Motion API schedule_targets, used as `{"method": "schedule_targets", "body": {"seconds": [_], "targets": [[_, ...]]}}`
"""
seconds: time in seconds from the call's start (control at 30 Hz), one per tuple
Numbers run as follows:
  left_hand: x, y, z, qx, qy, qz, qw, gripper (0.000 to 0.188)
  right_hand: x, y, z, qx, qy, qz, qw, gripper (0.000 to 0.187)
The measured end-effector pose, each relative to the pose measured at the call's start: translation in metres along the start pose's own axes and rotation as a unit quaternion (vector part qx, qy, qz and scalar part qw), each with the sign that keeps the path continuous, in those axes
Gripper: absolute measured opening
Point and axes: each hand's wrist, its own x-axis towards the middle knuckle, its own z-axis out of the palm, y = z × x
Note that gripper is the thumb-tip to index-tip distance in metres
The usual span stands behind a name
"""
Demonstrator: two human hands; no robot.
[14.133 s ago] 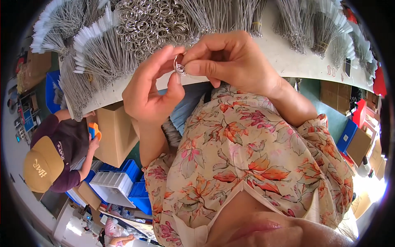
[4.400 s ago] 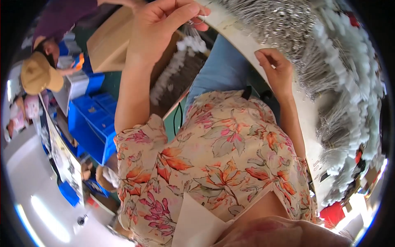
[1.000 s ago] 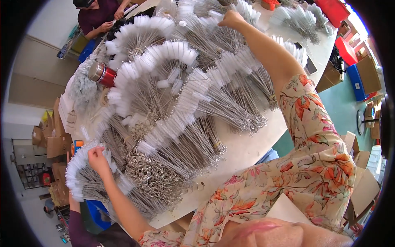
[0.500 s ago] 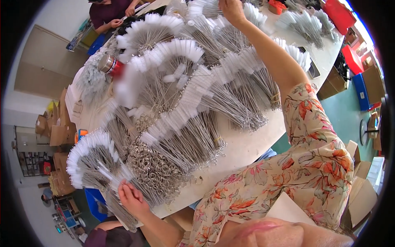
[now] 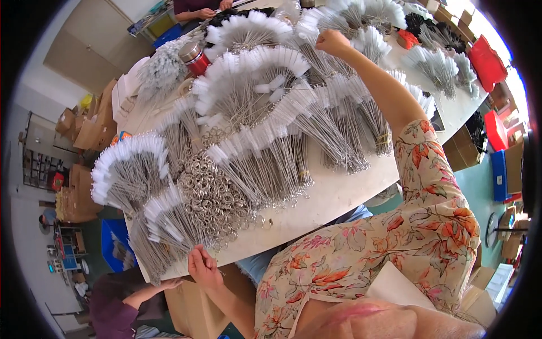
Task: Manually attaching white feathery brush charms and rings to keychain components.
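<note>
My left hand (image 5: 204,270) is at the table's near edge with fingers curled together, beside a small bundle of white-bristled wire brushes (image 5: 164,212). Whatever lies in its fingers is too small to make out. Just above it is a heap of metal rings (image 5: 212,198). My right arm reaches to the far side, where my right hand (image 5: 333,43) is closed among bundled brushes (image 5: 309,25); its fingertips are partly hidden, so any held thing cannot be made out. More brush bundles (image 5: 265,135) with thin wire stems lie across the middle.
A red, metal-lidded flask (image 5: 194,59) stands at the far left beside grey bristly material (image 5: 161,79). One co-worker's hand (image 5: 172,283) is near the front left corner, above a cardboard box (image 5: 197,302). Another co-worker's hands (image 5: 208,13) are across the table. Blue bin (image 5: 116,243) at left.
The view has shifted. My left hand has drawn away from the brush bundle to the near table edge. My right hand remains far out, fingers curled. The near co-worker's hand has come into view.
</note>
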Motion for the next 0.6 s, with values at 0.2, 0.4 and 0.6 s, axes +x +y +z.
{"method": "schedule_targets", "body": {"seconds": [0.2,0.4,0.6], "targets": [[0.017,-0.009,0.037,-0.002,-0.056,0.076,0.996,0.02,-0.027,-0.046,-0.066,-0.017,0.261,-0.111,0.959,0.021],[0.013,0.024,0.128,0.132,-0.141,0.187,0.963,0.021,-0.16,-0.209,-0.043,0.63,-0.123,-0.156,0.751,0.023],[0.038,-0.017,0.18,0.16,-0.186,0.368,0.897,0.028,-0.276,-0.26,0.011,0.54,-0.248,-0.135,0.793,0.022]]}}
